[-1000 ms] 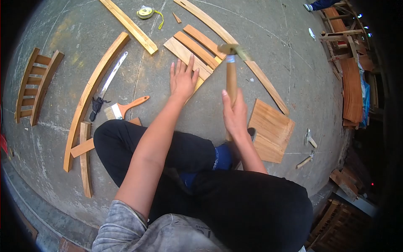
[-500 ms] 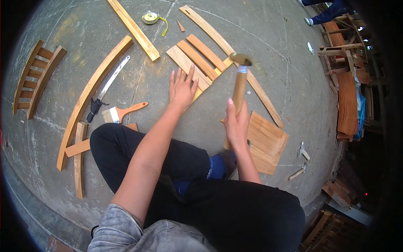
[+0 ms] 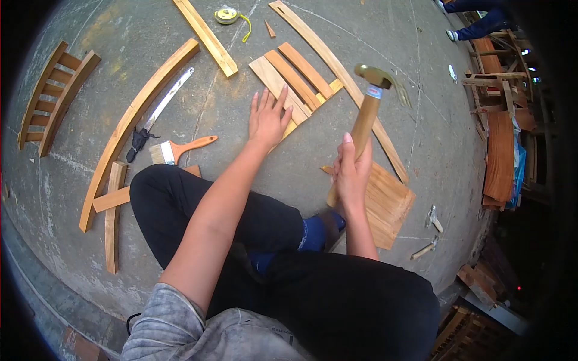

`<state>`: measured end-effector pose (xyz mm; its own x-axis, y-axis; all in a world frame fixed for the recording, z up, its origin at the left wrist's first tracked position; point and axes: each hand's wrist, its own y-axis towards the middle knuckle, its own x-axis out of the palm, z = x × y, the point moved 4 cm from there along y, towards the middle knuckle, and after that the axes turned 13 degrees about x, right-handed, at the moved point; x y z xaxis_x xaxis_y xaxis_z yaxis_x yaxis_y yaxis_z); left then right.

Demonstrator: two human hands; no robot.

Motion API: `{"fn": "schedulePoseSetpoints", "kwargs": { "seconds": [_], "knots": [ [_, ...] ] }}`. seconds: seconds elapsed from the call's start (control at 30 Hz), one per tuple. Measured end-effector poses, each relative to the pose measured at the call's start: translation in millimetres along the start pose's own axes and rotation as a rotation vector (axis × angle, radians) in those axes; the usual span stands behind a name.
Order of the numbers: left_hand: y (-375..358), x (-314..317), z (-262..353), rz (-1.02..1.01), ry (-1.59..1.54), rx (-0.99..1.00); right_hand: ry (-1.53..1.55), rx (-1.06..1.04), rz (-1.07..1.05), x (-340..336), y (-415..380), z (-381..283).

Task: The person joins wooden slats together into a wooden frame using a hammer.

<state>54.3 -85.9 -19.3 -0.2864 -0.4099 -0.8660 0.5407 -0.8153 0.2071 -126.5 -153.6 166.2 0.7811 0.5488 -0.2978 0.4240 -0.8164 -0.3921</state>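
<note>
Right hand (image 3: pixel 354 171) clenched round hammer (image 3: pixel 365 120), head uppermost; left hand (image 3: pixel 268 123) flat, grasping nothing, touching pale slat (image 3: pixel 268 74) of 3-slat wooden frame (image 3: pixel 292 78); frame lies on concrete floor (image 3: pixel 232 111); paintbrush (image 3: pixel 192 144) to its left, tape measure (image 3: pixel 226 15) beyond.

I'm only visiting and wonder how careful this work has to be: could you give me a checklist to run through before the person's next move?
1. Hammer gripped: ok, the right hand is wrapped around its handle.
2. Left hand on the work: ok, its fingers lie over the pale board; how hard they press, cannot tell.
3. Fingers away from the hammer's head: ok, the head is well to the right of the left hand.
4. Slats fully seated in the yellowish rail: cannot tell, the joints are too small.
5. Hands covered: not ok, both are bare.
6. Saw apart from both hands: ok, it lies on the floor.
</note>
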Motion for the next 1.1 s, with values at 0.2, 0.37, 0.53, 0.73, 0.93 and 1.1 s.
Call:
{"fn": "schedulePoseSetpoints", "kwargs": {
  "seconds": [0.2,0.37,0.53,0.73,0.93,1.1],
  "knots": [
    [-1.7,-2.8,-2.3,0.093,-0.063,-0.011,0.014,0.121,-0.115,15.4,-2.2,64.2],
    [-7.3,-27.4,-7.6,0.165,-0.181,-0.122,-0.136,0.201,-0.089,10.5,4.1,93.7],
    [26.4,-52.2,-23.8,0.217,-0.192,-0.165,-0.141,0.235,-0.057,6.3,11.7,99.6],
    [84.4,-23.5,-57.7,0.111,0.05,0.359,-0.292,0.196,-0.105,10.7,16.9,113.5],
    [63.3,-16.6,-72.0,0.102,0.056,0.409,-0.435,0.208,-0.106,12.5,17.6,121.7],
    [58.8,-26.8,-69.0,0.094,0.137,0.409,-0.465,0.215,-0.087,14.2,17.2,118.4]
  ]
}}
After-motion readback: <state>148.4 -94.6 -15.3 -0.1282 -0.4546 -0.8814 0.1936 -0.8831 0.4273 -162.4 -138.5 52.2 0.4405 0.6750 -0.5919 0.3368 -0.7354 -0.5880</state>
